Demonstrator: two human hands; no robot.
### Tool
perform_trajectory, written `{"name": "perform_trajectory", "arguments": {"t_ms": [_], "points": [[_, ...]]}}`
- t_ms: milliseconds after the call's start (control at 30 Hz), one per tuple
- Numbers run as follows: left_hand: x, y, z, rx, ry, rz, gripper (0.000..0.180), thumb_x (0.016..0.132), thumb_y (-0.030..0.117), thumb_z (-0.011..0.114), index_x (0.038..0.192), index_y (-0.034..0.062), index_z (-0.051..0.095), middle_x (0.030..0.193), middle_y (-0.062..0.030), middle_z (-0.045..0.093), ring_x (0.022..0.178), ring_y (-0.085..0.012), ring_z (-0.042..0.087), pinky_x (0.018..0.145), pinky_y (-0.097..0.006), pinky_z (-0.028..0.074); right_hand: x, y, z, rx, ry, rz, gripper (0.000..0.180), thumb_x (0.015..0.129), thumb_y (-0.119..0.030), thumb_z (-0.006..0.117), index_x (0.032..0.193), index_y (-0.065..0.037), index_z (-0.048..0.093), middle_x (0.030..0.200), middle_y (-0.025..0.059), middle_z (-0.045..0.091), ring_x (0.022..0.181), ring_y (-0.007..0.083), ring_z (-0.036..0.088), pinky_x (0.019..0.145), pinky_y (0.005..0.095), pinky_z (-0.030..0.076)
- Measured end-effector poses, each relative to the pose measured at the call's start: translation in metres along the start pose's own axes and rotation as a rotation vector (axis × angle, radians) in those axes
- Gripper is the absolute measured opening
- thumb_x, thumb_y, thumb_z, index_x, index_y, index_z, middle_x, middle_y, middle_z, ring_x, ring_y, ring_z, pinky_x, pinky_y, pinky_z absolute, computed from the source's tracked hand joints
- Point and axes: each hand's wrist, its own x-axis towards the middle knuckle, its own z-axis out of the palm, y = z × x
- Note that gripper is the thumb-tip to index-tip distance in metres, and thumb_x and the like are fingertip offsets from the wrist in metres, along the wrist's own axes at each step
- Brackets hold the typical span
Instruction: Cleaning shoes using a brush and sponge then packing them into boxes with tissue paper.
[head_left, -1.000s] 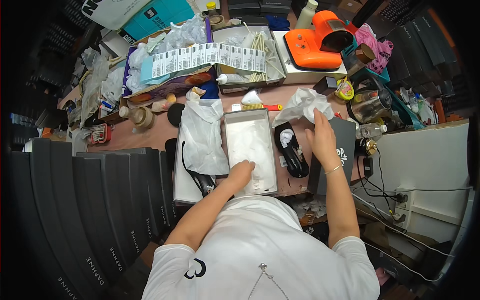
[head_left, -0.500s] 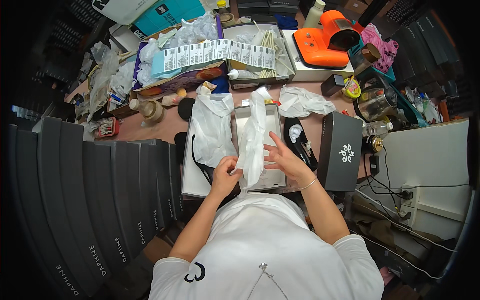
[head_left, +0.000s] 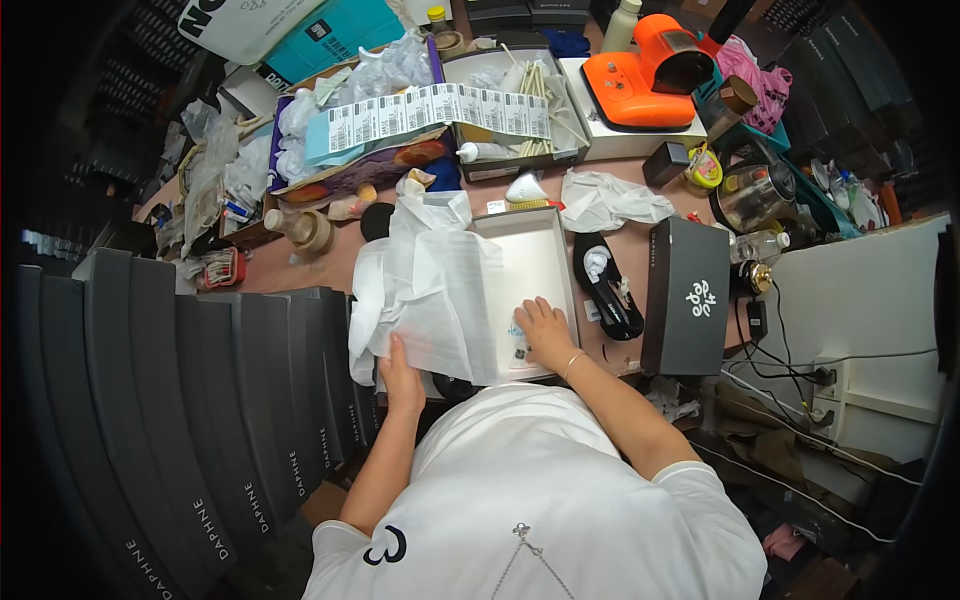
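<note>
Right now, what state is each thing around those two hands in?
Left hand: holding the white paper sheet
White paper sheet: loosely spread, wrinkled
Right hand: palm down, fingers extended into the pale-lined box
Pale-lined box: open
Black shoe: lying down, white wad inside
Crumpled paper: bunched up, lying apart from the hands
Label strip: unrolled
Orange machine: upright, power unclear
</note>
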Motion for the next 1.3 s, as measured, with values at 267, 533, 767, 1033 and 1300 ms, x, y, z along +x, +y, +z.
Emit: {"name": "perform_trajectory", "arguments": {"t_ms": [267,533,767,1033,1300], "points": [[-0.039,0.031,-0.042,0.542,-0.22,-0.364,0.03,0.092,0.03,0.061,0.099,0.0006,0.064,0.081,-0.0075,0.065,0.068,-0.0139,0.063,0.063,-0.028,0.052,0.01,0.001,0.001,0.14,-0.182,0.135,0.049,0.063,-0.023,0.081,0.102,-0.003,0.06,0.101,0.0148,0.057,0.099,0.0335,0.056,0.08,0.0421,0.05],[0.016,0.049,-0.032,1.328,0.059,0.558,0.06,0.08,0.02,0.07,0.131,0.0013,0.046,0.124,-0.0233,0.051,0.114,-0.0382,0.05,0.093,-0.042,0.043,-0.014,0.001,-0.089,1.541,-0.23,0.42,0.038,0.087,-0.018,0.066,0.102,0.015,0.057,0.108,0.0128,0.063,0.097,0.0175,0.061,0.08,0.0334,0.051],[0.045,0.03,-0.029,1.141,0.155,0.501,0.064,0.077,0.015,0.071,0.133,0.0017,0.044,0.122,-0.0247,0.052,0.113,-0.0397,0.052,0.096,-0.041,0.042,0.066,-0.05,-0.042,0.748,0.395,0.007,0.026,0.082,-0.018,0.069,0.097,0.002,0.062,0.084,0.0141,0.068,0.08,0.0308,0.065,0.075,0.0356,0.05],[0.02,0.077,-0.03,-0.09,-0.177,-0.032,0.053,0.083,0.0,0.064,0.132,-0.0008,0.044,0.123,-0.0135,0.057,0.11,-0.0226,0.058,0.096,-0.035,0.046,-0.006,0.066,-0.174,0.838,0.546,0.204,0.015,0.082,-0.01,0.065,0.088,0.003,0.061,0.075,0.0074,0.065,0.067,0.0108,0.055,0.062,0.0283,0.045],[-0.009,0.025,-0.017,-0.473,-0.516,-0.573,0.062,0.08,0.017,0.07,0.132,-0.0042,0.043,0.124,-0.0147,0.057,0.112,-0.0238,0.057,0.098,-0.039,0.046,-0.095,0.106,-0.244,0.783,0.491,0.28,0.01,0.082,-0.007,0.065,0.087,0.001,0.06,0.074,-0.003,0.056,0.068,0.0042,0.047,0.06,0.0226,0.042]]}}
